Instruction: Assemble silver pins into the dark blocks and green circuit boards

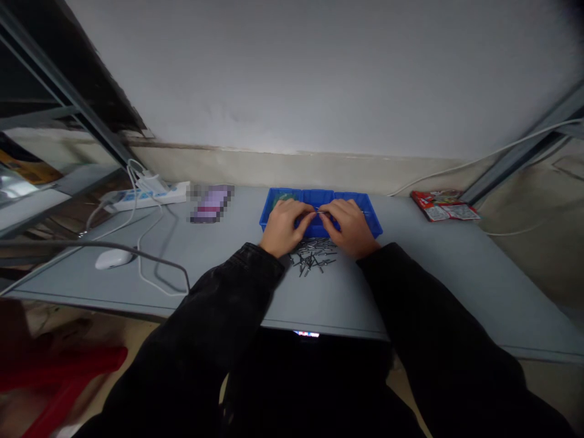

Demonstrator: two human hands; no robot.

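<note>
Left arm (205, 322) and right arm (438, 328), dark-sleeved, cross the near edge of the worktop (460, 267), angled inward. Left hand (285, 226) and right hand (351, 228) palm-down, thumbs pinched to forefingers; tips seemingly just apart.

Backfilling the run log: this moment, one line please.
left hand, right hand: fingers at thin piece | over blue tray | metal pins: loose on table before tray
</note>
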